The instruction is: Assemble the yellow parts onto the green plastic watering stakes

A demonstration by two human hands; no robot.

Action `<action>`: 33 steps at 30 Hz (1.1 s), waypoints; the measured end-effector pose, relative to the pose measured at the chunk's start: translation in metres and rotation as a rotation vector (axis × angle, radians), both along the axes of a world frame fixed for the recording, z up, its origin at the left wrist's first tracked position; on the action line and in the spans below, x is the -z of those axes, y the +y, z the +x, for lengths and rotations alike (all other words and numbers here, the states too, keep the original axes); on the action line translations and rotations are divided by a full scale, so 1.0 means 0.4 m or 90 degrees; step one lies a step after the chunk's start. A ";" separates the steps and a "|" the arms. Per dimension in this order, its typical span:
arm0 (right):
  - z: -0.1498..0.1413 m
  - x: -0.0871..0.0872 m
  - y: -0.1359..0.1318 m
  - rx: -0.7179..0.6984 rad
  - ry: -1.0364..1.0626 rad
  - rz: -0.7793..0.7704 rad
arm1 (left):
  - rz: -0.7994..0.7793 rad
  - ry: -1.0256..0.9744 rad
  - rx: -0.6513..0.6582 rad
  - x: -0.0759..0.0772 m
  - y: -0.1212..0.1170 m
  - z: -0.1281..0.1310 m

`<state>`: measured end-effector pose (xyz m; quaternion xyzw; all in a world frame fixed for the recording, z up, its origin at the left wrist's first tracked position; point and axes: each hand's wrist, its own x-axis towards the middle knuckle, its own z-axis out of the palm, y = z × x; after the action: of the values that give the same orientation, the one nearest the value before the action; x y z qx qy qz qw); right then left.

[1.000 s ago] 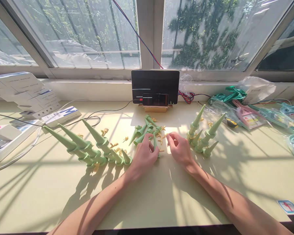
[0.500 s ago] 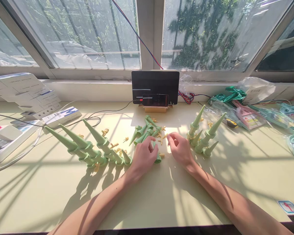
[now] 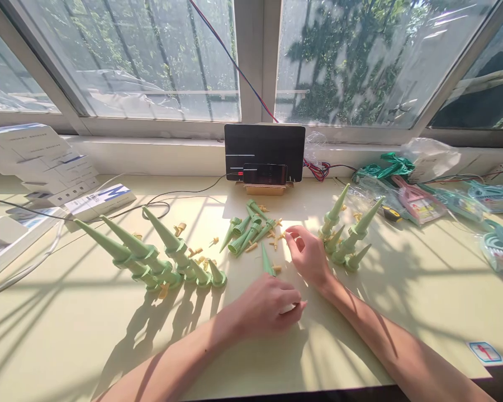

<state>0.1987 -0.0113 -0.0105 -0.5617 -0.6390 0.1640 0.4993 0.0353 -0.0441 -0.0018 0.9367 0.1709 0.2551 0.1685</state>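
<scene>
Our left hand pulled back, fingers curled, our right hand bunched by yellow pegs, can't tell if either's pinching; keep our left knuckles off the green cone just beyond

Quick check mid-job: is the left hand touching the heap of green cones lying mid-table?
Apart. The head view shows bare tabletop between the left hand and the nearest edge of the heap of green cones.
</scene>
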 end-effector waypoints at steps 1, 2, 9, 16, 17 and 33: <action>-0.001 -0.001 -0.001 -0.004 -0.008 0.010 | 0.002 0.019 -0.003 0.004 -0.003 0.002; -0.004 -0.004 -0.002 -0.009 -0.017 0.022 | 0.002 0.029 -0.004 0.008 -0.006 0.004; -0.092 -0.095 0.048 -0.220 -0.206 0.040 | -0.014 0.106 -0.004 0.007 -0.009 0.005; -0.253 -0.139 0.217 -0.385 -0.430 -0.009 | -0.028 0.074 0.006 0.001 -0.004 0.001; -0.272 -0.132 0.236 -0.399 -0.463 -0.018 | -0.027 0.073 0.005 0.003 -0.004 0.001; -0.320 -0.073 0.283 -0.445 -0.526 0.009 | -0.018 0.089 0.015 0.009 0.000 0.002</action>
<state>0.0708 0.1020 0.0185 -0.3304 -0.9318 0.0816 0.1260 0.0362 -0.0442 -0.0054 0.9517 0.1746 0.1844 0.1728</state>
